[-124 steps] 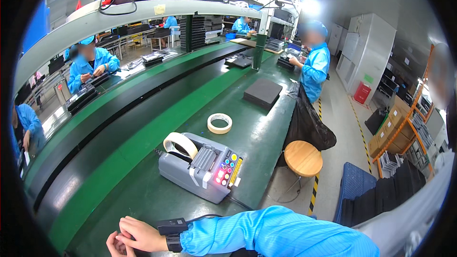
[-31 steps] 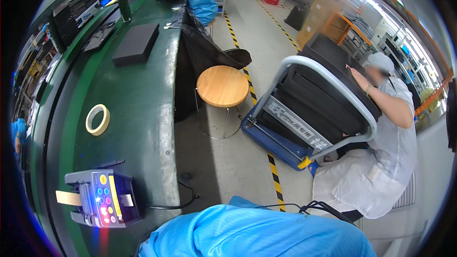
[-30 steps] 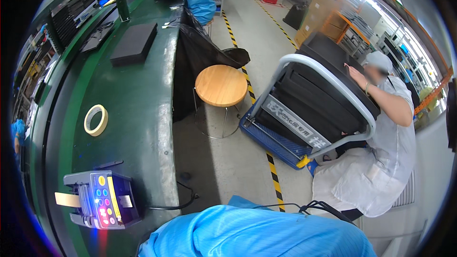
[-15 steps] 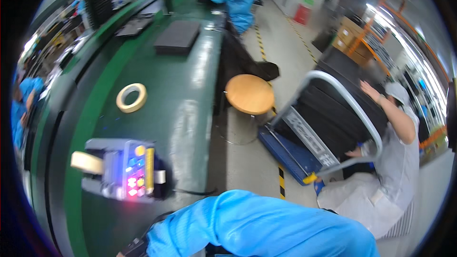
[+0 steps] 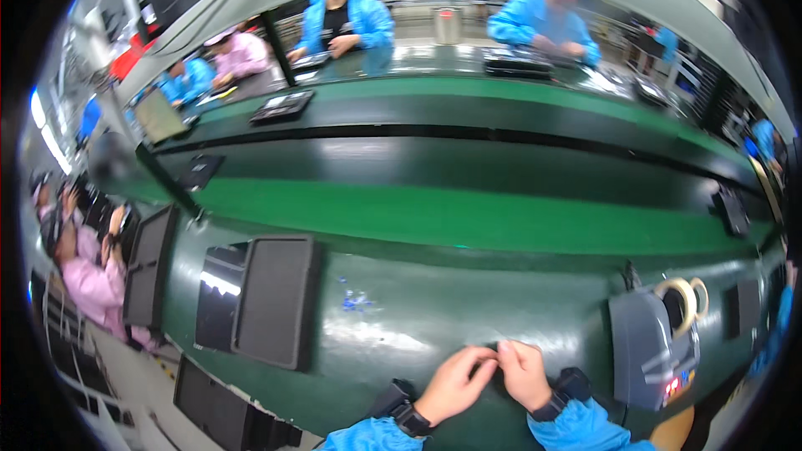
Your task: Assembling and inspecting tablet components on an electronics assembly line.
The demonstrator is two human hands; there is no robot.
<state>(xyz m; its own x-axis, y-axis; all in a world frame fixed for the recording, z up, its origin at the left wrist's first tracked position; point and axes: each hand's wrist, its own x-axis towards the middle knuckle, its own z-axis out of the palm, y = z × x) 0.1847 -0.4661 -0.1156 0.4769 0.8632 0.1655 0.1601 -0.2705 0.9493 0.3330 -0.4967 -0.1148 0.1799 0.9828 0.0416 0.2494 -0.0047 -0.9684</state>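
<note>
Toward the left end of the counter (image 5: 468,301), a person (image 5: 92,288) in pink is beside a dark tray (image 5: 144,276) set at a slant. Next comes a glossy black panel (image 5: 219,305), its right edge against or slightly under a second tray (image 5: 276,309) — I cannot tell which — that lies flat with its shallow hollow facing up. Right of this tray, and apart from it, are some blue flecks (image 5: 356,301), too blurred to identify. Nearer, at the front of the counter, the left hand (image 5: 454,386) and the right hand (image 5: 525,377) meet, their fingers (image 5: 482,359) curled and the tips together; whether they pinch something small I cannot tell. This is what has just changed: a second ago the view took in the aisle and a loaded trolley, with neither bare hand in sight, and now it faces across the counter with both hands in front — a sign, I judge, that attention is back on this surface. Right of the hands, and not touched by them, stands the grey dispenser (image 5: 639,351), its lights glowing and a tape roll (image 5: 687,305) mounted in it. A spare roll (image 5: 703,296) shows just behind, with a dark block (image 5: 743,309) farther right.
</note>
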